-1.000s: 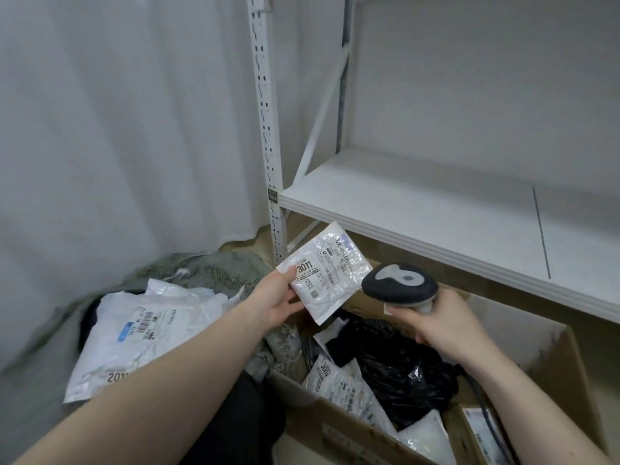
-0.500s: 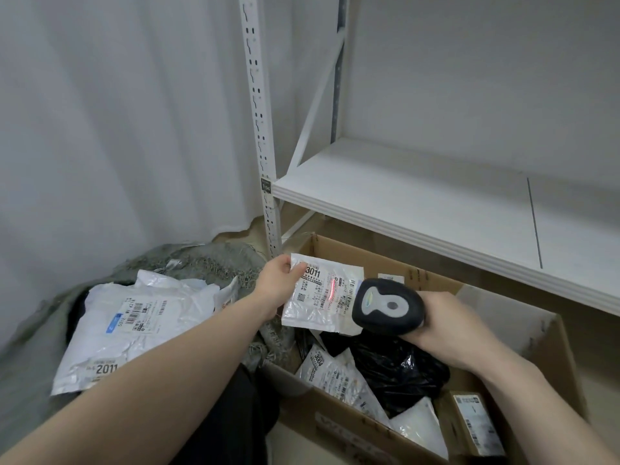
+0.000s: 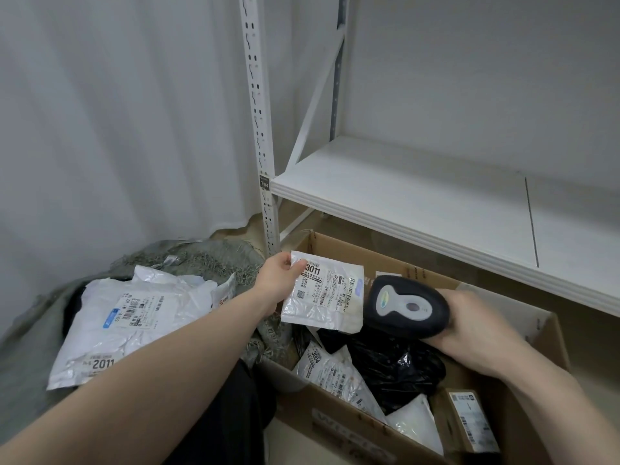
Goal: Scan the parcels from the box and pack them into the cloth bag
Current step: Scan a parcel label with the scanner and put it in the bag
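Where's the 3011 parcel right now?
Head view, centre: the 3011 parcel is pinched by the left hand above the box, beside the scanner.

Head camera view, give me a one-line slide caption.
Left hand holds parcel 3011 before the scanner gripped in the right hand, above the open box.

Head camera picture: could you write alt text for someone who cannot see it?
A person's left hand holds a small white parcel labelled 3011 over an open cardboard box of parcels, while the right hand points a black handheld scanner at it. A grey cloth bag holding a large white parcel lies to the left.
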